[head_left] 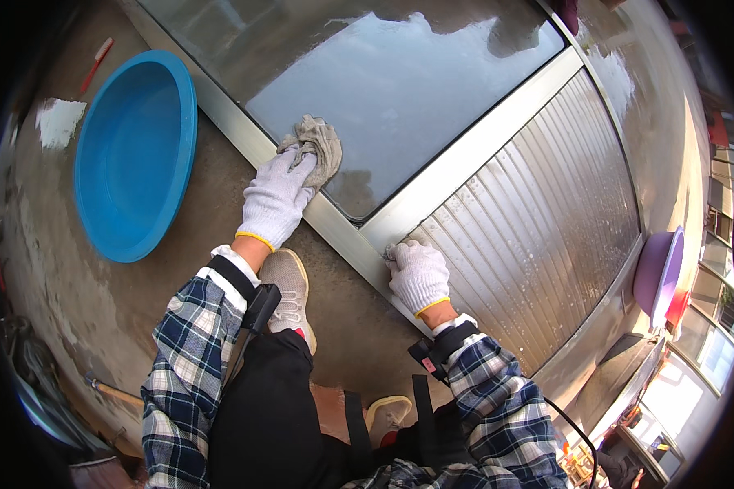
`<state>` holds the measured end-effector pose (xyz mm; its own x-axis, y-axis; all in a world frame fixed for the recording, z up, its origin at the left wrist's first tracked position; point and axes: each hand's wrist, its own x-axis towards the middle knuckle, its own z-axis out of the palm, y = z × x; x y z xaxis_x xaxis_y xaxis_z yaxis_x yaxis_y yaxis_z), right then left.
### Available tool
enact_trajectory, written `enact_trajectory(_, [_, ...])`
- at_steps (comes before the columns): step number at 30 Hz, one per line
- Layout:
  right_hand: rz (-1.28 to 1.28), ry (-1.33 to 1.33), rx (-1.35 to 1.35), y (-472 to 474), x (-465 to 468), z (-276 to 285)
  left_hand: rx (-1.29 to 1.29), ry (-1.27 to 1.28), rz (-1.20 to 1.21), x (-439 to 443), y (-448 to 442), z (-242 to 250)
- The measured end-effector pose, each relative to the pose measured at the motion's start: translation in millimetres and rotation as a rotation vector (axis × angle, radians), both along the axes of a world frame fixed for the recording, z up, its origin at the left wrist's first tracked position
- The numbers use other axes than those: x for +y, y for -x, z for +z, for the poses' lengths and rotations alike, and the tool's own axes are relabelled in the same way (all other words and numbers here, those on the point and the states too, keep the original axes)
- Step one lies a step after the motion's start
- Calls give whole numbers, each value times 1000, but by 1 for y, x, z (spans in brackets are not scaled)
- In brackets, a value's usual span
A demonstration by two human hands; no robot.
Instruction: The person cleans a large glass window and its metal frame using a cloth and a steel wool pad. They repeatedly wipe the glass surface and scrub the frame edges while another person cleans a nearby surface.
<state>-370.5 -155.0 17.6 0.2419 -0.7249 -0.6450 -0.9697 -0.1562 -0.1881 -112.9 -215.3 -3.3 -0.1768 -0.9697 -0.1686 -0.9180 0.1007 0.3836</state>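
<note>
A metal-framed door panel lies before me, with a wet glass pane [397, 91] above and a ribbed metal panel [526, 232] at the right. My left hand [278, 198], in a white knit glove with a yellow cuff, presses a crumpled grey-beige cloth [321, 147] on the frame's edge and the glass corner. In a matching glove, my right hand [419, 275] is closed at the near edge of the ribbed panel, beside the frame's crossbar [471, 150]. A little grey material shows at its fingers; what it is, I cannot tell. Water drops dot the ribbed panel.
A blue plastic basin [136, 156] stands on the concrete floor at the left, with a red-handled brush [96, 64] beyond it. A purple basin [657, 275] is at the far right. A wooden-handled tool [117, 394] lies lower left. Part of another person shows at the top.
</note>
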Motion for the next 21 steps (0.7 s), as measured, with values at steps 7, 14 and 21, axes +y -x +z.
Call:
enact_trajectory(7, [163,113,-6,20,-21,-9,-9,-45,-14,2,-4,-6])
enact_trajectory(14, [296,-97,92,50,27,11,-35,-47,-11,0,-2,-3])
enact_trajectory(21, [24,-66,-41,49,10,17,-6,29,-18,2,-4,-9])
